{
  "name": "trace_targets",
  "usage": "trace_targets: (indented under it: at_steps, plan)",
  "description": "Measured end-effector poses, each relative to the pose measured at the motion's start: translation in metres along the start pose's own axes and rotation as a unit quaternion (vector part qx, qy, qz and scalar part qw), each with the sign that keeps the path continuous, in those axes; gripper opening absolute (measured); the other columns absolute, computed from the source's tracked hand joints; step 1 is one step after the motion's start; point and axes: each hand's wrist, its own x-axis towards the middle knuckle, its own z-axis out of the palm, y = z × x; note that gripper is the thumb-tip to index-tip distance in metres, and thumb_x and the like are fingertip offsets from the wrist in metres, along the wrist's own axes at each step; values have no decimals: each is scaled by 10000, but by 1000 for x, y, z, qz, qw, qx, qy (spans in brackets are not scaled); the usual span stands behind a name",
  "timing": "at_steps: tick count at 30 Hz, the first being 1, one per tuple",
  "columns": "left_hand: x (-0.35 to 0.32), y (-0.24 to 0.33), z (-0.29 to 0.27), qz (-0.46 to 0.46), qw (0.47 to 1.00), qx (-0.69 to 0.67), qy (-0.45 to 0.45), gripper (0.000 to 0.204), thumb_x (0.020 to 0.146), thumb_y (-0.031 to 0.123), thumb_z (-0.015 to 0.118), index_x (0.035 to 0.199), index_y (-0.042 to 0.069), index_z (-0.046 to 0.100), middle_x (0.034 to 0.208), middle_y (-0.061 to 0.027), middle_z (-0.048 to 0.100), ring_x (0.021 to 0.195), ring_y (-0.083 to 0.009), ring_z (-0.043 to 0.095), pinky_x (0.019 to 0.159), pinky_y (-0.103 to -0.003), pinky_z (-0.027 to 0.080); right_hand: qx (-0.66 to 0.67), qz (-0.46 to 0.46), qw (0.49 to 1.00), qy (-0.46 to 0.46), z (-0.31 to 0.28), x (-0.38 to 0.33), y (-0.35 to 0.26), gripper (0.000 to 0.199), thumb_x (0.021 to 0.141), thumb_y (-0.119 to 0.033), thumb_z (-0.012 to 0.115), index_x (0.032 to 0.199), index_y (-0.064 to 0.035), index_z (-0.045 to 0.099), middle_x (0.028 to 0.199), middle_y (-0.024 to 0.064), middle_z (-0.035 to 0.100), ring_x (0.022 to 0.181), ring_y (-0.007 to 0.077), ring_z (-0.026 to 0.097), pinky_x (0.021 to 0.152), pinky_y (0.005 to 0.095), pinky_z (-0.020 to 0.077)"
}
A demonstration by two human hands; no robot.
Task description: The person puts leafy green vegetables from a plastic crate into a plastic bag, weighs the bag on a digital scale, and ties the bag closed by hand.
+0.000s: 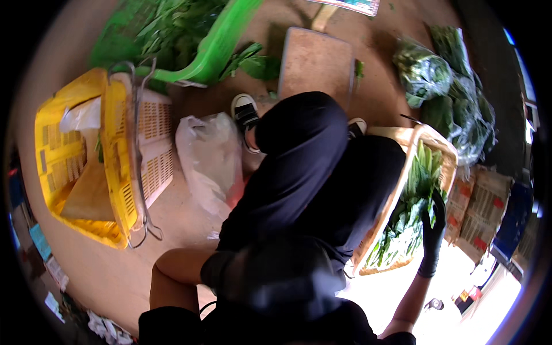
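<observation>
My right hand (432, 233) wears a black glove and reaches into a tan woven basket (409, 150) at my right. Its fingers are among the long leafy greens (402, 224) that fill the basket, and a leaf lies across the glove. My left arm is bent at the lower left, bare at the elbow. My left hand (221, 270) is a dark blur against my black clothes, so its fingers and what it holds are unclear. My black-trousered knees fill the middle, with a black-and-white shoe (246, 112) beyond them.
A yellow plastic crate (118, 149) with a wire frame and a cream crate stand at the left. A clear plastic bag (210, 158) lies beside my knee. A green basket of leaves (215, 49), a tan platform (315, 60), bagged greens (422, 72) and cardboard boxes (483, 207) ring the earth floor.
</observation>
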Motion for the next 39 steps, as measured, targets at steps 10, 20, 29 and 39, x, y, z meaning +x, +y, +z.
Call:
trace_targets:
  at_steps: [10, 20, 29, 39]
  plan:
    - [-276, -183, -88, -418, 704, -4, 575, 143, 848, 99, 568, 952, 3, 593, 805, -99, 626, 701, -156, 617, 618, -270, 511, 20, 46, 995, -86, 12, 1, 18, 432, 901, -91, 486, 1317, -27, 388, 1337, 104, 440, 1225, 213, 423, 1014, 344, 338]
    - [-407, -384, -188, -495, 731, 408, 234, 486, 874, 228, 424, 1341, 115, 351, 1307, -104, 442, 1202, -238, 426, 946, -373, 386, 14, 13, 993, -113, 6, 32, -4, 414, 896, -93, 508, 1294, -18, 418, 1285, 125, 485, 1183, 227, 463, 996, 347, 366]
    - [-358, -324, -132, -560, 648, 493, 153, 220, 750, 221, 535, 883, 73, 630, 847, -140, 648, 809, -329, 625, 699, -421, 504, 29, 63, 988, -139, 16, -6, -1, 396, 885, -84, 485, 1275, -28, 441, 1256, 114, 513, 1161, 232, 487, 978, 358, 383]
    - [-304, -199, -136, -454, 711, 430, 321, 247, 741, 253, 670, 813, 18, 653, 720, -154, 643, 662, -328, 610, 634, -418, 489, 21, -22, 996, -84, 48, 26, -76, 389, 823, 10, 520, 1212, 11, 495, 1183, 143, 562, 1100, 256, 530, 975, 361, 377]
